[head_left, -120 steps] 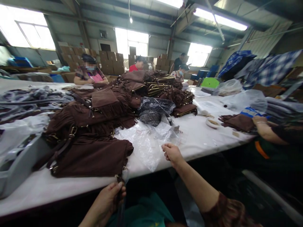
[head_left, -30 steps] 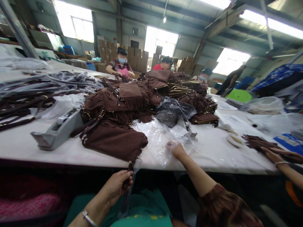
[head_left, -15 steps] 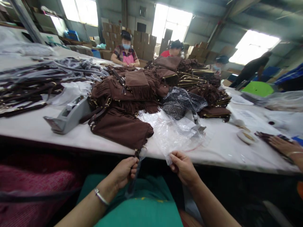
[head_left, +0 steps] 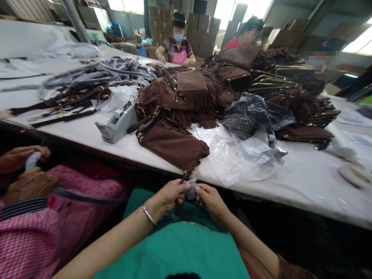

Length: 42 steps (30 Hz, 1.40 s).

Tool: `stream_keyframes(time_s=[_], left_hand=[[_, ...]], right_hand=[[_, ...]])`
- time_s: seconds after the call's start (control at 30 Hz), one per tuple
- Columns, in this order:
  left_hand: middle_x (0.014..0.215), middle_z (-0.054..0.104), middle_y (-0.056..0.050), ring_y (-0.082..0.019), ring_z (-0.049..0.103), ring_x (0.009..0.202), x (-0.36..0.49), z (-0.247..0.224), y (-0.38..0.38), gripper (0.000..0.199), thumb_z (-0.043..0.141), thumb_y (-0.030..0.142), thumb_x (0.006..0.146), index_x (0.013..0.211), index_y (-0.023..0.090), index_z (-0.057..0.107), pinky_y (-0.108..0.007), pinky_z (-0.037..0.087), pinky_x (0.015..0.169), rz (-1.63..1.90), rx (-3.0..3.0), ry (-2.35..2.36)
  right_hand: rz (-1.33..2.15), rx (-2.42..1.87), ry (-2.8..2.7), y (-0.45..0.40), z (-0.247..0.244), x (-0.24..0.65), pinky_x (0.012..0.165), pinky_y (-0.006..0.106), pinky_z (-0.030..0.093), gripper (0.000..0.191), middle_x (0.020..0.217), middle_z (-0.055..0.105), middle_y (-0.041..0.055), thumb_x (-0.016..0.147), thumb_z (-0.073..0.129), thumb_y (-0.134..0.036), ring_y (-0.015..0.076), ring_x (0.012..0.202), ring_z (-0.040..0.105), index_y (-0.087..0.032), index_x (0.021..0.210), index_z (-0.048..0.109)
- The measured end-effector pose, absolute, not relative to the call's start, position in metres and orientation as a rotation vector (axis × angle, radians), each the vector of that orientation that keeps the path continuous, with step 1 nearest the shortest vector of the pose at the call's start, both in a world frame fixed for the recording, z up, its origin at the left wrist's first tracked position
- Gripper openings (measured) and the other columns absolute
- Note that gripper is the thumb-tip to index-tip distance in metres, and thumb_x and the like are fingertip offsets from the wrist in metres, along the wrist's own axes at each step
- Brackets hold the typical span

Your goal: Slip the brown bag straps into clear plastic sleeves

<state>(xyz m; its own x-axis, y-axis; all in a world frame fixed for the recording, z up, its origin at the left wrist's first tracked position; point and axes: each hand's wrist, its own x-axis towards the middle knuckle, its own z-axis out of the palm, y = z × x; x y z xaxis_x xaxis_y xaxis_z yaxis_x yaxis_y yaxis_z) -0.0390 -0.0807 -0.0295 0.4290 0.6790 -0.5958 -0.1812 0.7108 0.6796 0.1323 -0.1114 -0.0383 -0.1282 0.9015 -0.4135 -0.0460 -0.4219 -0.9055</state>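
Over my lap, at the table's front edge, my left hand [head_left: 173, 193] is closed around a dark brown strap that hangs down from a zip end of a brown fringed bag [head_left: 173, 145]. Clear plastic [head_left: 192, 188] covers part of the strap by my fingertips. Opposite it, my right hand [head_left: 210, 198] pinches the plastic's other edge, fingertips close to those of the left. The bag lies on the white table, its corner toward my hands. Clear plastic bags [head_left: 229, 155] lie loose to the right of it.
A grey tape dispenser [head_left: 116, 126] stands left of the bag, near bundled straps [head_left: 72, 99]. Brown bags [head_left: 188, 87] are heaped behind, with dark speckled material [head_left: 247, 116] beside them. At left sit a co-worker's hands [head_left: 30, 182]; another person [head_left: 178, 48] works across the table.
My right hand has left the plastic bags on the table and moved left to meet my left hand at the strap's plastic. The view has turned left, bringing a co-worker's hands into sight.
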Motion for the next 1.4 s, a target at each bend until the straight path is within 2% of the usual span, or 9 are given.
stream_keyframes(time_s=[0.13, 0.23, 0.33, 0.43, 0.5, 0.6, 0.67, 0.87, 1.4], left_hand=[[0.051, 0.036, 0.011, -0.004, 0.028, 0.041, -0.033, -0.032, -0.082, 0.033, 0.075, 0.037, 0.068, 0.077, 0.019, 0.048, -0.019, 0.019, 0.04, 0.539, 0.648, 1.041], [0.052, 0.037, 0.01, -0.004, 0.03, 0.042, -0.033, -0.033, -0.083, 0.034, 0.073, 0.043, 0.071, 0.078, 0.018, 0.05, -0.018, 0.022, 0.04, 0.547, 0.67, 1.058], [0.057, 0.042, 0.007, -0.006, 0.038, 0.045, -0.042, -0.033, -0.083, 0.038, 0.061, 0.052, 0.08, 0.088, 0.016, 0.058, -0.019, 0.032, 0.044, 0.578, 0.567, 0.975], [0.066, 0.054, 0.0, -0.01, 0.052, 0.056, -0.053, -0.034, -0.082, 0.033, 0.058, 0.044, 0.085, 0.095, 0.013, 0.063, -0.024, 0.045, 0.054, 0.549, 0.463, 0.952], [0.073, 0.06, -0.004, -0.013, 0.058, 0.064, -0.058, -0.035, -0.081, 0.027, 0.062, 0.036, 0.083, 0.094, 0.012, 0.066, -0.027, 0.048, 0.061, 0.527, 0.448, 0.958], [0.079, 0.064, -0.007, -0.014, 0.06, 0.07, -0.059, -0.037, -0.08, 0.027, 0.071, 0.034, 0.076, 0.092, 0.011, 0.068, -0.025, 0.047, 0.065, 0.518, 0.491, 0.956], [0.076, 0.064, -0.006, -0.012, 0.056, 0.066, -0.058, -0.036, -0.079, 0.03, 0.075, 0.036, 0.072, 0.088, 0.011, 0.069, -0.022, 0.042, 0.059, 0.509, 0.575, 0.977], [0.056, 0.049, 0.003, -0.005, 0.037, 0.048, -0.055, -0.02, -0.074, 0.031, 0.074, 0.041, 0.071, 0.07, 0.012, 0.065, -0.02, 0.023, 0.045, 0.523, 0.771, 1.05], [0.053, 0.051, 0.003, -0.008, 0.04, 0.049, -0.035, -0.018, -0.077, 0.03, 0.071, 0.042, 0.07, 0.068, 0.013, 0.065, -0.022, 0.029, 0.048, 0.749, 0.962, 1.193]], right_hand=[[1.66, -1.414, -0.902, -0.1, -0.037, 0.132, 0.046, 0.022, 0.028, 0.043, 0.049, 0.047, -0.0038, 0.076, 0.063, -0.057, 0.0074, 0.046, 0.038, -0.015, 0.066, 0.059], [1.641, -1.454, -0.831, -0.093, -0.038, 0.129, 0.045, 0.021, 0.025, 0.036, 0.047, 0.044, -0.0058, 0.068, 0.072, -0.048, 0.0065, 0.044, 0.035, -0.014, 0.069, 0.062], [1.608, -1.472, -0.867, -0.095, -0.04, 0.128, 0.046, 0.022, 0.024, 0.034, 0.048, 0.046, -0.0054, 0.067, 0.073, -0.045, 0.0069, 0.046, 0.035, -0.012, 0.075, 0.069], [1.57, -1.503, -0.957, -0.102, -0.041, 0.13, 0.048, 0.023, 0.026, 0.033, 0.05, 0.051, -0.003, 0.069, 0.073, -0.044, 0.0083, 0.049, 0.037, -0.012, 0.075, 0.072], [1.577, -1.498, -0.989, -0.107, -0.041, 0.131, 0.05, 0.024, 0.029, 0.031, 0.054, 0.054, -0.002, 0.07, 0.072, -0.042, 0.0092, 0.051, 0.04, -0.012, 0.075, 0.072], [1.587, -1.479, -1.034, -0.112, -0.043, 0.134, 0.054, 0.024, 0.034, 0.025, 0.06, 0.059, -0.001, 0.072, 0.071, -0.039, 0.0101, 0.055, 0.045, -0.014, 0.076, 0.073], [1.576, -1.485, -1.074, -0.114, -0.044, 0.136, 0.058, 0.025, 0.036, 0.022, 0.066, 0.063, 0.0001, 0.073, 0.07, -0.036, 0.0114, 0.06, 0.049, -0.014, 0.078, 0.073], [1.452, -1.532, -1.275, -0.118, -0.042, 0.137, 0.067, 0.027, 0.04, 0.017, 0.069, 0.063, 0.0008, 0.073, 0.068, -0.032, 0.0147, 0.069, 0.055, -0.016, 0.069, 0.072], [1.459, -1.531, -1.346, -0.126, -0.037, 0.135, 0.068, 0.028, 0.042, 0.017, 0.07, 0.065, 0.0019, 0.073, 0.068, -0.033, 0.0163, 0.07, 0.057, -0.017, 0.07, 0.073]])
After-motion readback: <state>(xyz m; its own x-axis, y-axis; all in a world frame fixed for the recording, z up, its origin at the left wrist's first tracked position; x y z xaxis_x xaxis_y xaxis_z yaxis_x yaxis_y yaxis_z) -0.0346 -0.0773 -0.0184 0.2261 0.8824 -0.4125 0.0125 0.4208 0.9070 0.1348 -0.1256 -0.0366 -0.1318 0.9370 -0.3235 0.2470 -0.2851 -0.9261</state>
